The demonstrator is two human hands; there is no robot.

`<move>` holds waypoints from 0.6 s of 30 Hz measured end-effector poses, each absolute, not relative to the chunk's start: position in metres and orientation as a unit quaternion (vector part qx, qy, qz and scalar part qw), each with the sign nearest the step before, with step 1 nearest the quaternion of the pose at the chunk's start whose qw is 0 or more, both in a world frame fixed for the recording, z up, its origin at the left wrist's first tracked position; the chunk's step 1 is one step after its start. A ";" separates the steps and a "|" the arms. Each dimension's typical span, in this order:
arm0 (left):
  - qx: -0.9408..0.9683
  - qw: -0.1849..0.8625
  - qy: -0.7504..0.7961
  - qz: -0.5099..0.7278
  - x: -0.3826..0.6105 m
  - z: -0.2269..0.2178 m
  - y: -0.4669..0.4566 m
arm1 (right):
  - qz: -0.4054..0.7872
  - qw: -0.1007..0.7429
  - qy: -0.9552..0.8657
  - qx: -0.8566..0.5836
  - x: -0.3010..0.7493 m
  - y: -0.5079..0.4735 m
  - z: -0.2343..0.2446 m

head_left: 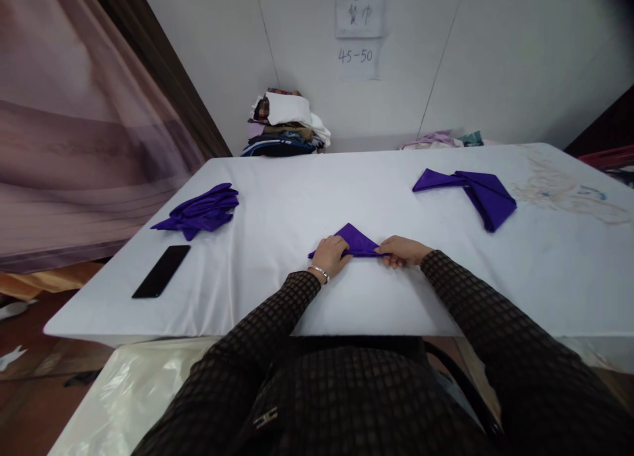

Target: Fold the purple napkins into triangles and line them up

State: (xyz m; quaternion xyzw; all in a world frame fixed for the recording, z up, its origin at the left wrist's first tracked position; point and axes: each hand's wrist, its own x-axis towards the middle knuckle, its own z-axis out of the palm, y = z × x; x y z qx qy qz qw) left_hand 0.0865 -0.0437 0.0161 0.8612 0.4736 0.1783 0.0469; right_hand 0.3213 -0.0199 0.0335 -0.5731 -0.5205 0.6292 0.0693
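A purple cloth napkin (354,240), folded into a low triangle, lies on the white-covered table in front of me with its point away from me. My left hand (331,255), a bracelet at its wrist, is closed over the napkin's left part, thumb near the bottom edge. The fingers of my right hand (400,250) pinch the right corner. Part of the napkin's left side is hidden beneath my left hand.
Folded purple napkins (488,195) lie at the right, and a loose purple heap (203,210) at the left. A black phone (162,271) rests near the left edge of the table (277,304). Stacked clothes (284,129) stand behind the table by the wall.
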 end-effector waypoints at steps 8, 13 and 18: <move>0.864 0.026 0.469 0.180 0.056 0.014 -0.042 | 0.626 0.069 -0.529 -0.569 0.324 -0.019 0.031; 0.864 0.018 0.472 0.175 0.039 0.013 -0.040 | 0.625 0.063 -0.527 -0.572 0.323 -0.019 0.032; 0.880 0.000 0.451 0.151 0.032 0.012 -0.040 | 0.617 0.057 -0.534 -0.576 0.320 -0.021 0.036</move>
